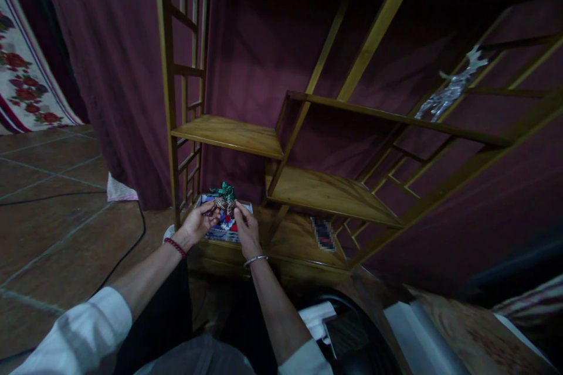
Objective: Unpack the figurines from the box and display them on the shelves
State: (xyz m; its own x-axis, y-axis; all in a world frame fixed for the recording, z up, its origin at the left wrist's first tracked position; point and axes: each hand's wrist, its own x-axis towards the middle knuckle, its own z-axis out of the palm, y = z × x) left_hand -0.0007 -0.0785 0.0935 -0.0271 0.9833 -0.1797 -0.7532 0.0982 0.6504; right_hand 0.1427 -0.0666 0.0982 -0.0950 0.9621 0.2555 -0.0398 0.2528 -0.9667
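Observation:
Both my hands are raised over a small patterned box [223, 235] on the bottom shelf. My left hand [199, 224], with a red beaded bracelet at the wrist, pinches the left side of a crumpled shiny green and brown cloth piece [224, 194]. On the other side, my right hand [247, 227], wearing a silver bangle, grips the same piece between thumb and fingers. The cloth's exact kind cannot be made out. Below it, the box holds blue, red and white colourful bits, partly hidden by my hands.
A wooden shelf unit [237, 135] stands in front of a maroon curtain [109, 58]. A silvery deer-like figure [453, 91] is on an upper right shelf, and a blurred dark packet [323, 233] lies lower down. A black cable [132, 246] crosses the tiled floor at left.

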